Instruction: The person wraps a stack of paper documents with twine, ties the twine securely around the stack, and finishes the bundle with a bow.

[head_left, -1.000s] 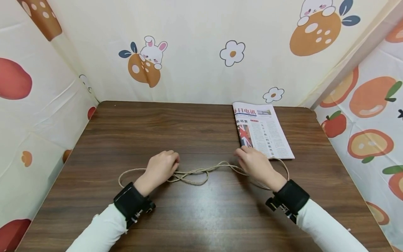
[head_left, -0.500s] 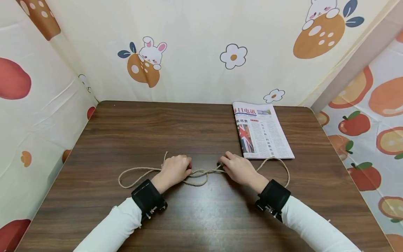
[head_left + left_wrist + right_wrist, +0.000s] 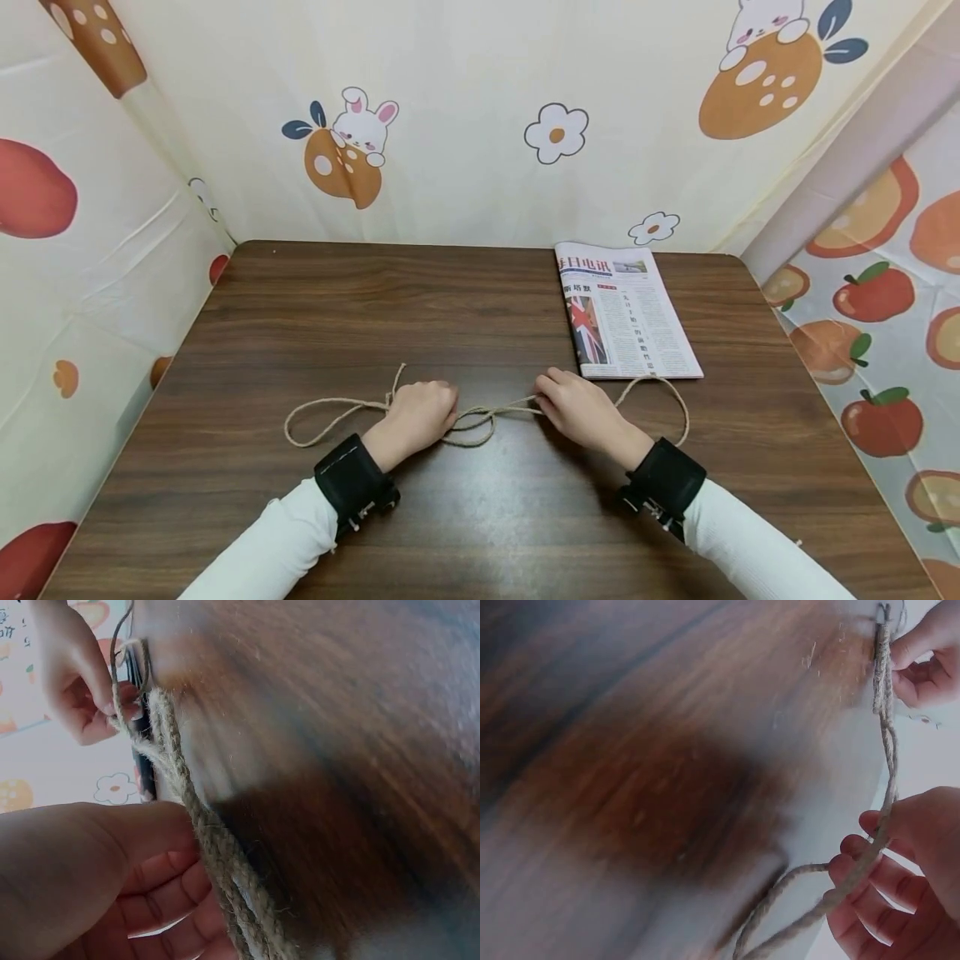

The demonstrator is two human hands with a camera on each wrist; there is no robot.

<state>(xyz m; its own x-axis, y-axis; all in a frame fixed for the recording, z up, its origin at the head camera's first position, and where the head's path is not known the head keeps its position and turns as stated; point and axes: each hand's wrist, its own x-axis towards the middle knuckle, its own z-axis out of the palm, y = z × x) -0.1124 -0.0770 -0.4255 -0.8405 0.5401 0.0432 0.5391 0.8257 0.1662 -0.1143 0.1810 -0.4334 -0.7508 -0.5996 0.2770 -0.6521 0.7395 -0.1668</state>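
Observation:
A beige twine rope (image 3: 491, 411) lies across the table, with a small loop between the two hands and a larger loop beyond each. My left hand (image 3: 422, 412) pinches its strands left of the small loop; one rope end sticks up behind that hand. In the left wrist view, the thumb and curled fingers of the left hand (image 3: 97, 862) close on several strands of the rope (image 3: 187, 791). To the right, my right hand (image 3: 576, 407) holds the rope near the newspaper. Thumb and fingertips of the right hand (image 3: 922, 862) pinch it in the right wrist view.
A folded newspaper (image 3: 637, 321) lies at the back right of the brown wooden table (image 3: 375, 300), just beyond the right hand. Printed curtains (image 3: 465, 150) hang behind the table and along both sides. Black straps with small cameras sit on both wrists.
Over the last second my hands have come closer together along the rope. A rope end now shows behind the left hand. In the last half second the right hand has shifted slightly right.

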